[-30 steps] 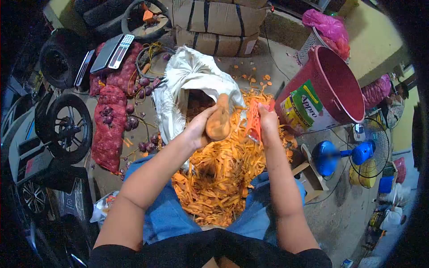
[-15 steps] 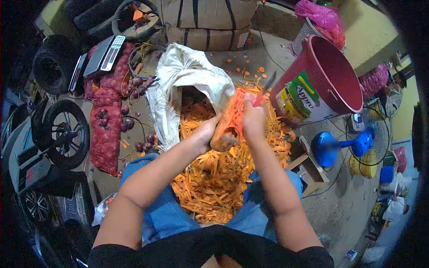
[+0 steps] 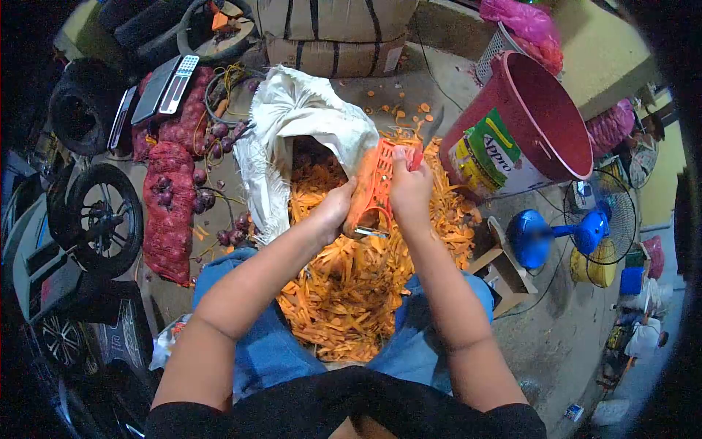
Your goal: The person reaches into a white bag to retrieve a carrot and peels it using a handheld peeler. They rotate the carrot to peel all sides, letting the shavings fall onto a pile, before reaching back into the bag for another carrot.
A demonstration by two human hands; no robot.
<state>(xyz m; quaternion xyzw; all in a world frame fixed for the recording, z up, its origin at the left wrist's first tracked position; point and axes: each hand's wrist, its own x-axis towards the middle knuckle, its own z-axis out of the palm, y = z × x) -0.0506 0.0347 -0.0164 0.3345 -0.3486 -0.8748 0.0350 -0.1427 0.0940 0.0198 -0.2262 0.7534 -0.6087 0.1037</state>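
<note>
Far left of the grip lie two red mesh sacks of purple onions [image 3: 170,212]; nearer, one white woven sack [image 3: 292,124] gapes open; the left hand [image 3: 333,211] closes around one orange-brown root [image 3: 357,218]; one orange plastic slotted peeler [image 3: 380,179] lies against it, clasped by the right hand [image 3: 409,192]; orange peelings [image 3: 351,300] heap below the grip; right of it, one red plastic bucket [image 3: 556,124] reads "Appo".

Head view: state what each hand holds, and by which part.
Left hand grips the orange peeled root vegetable by its side; right hand grips the orange plastic peeler by its upper handle.
</note>
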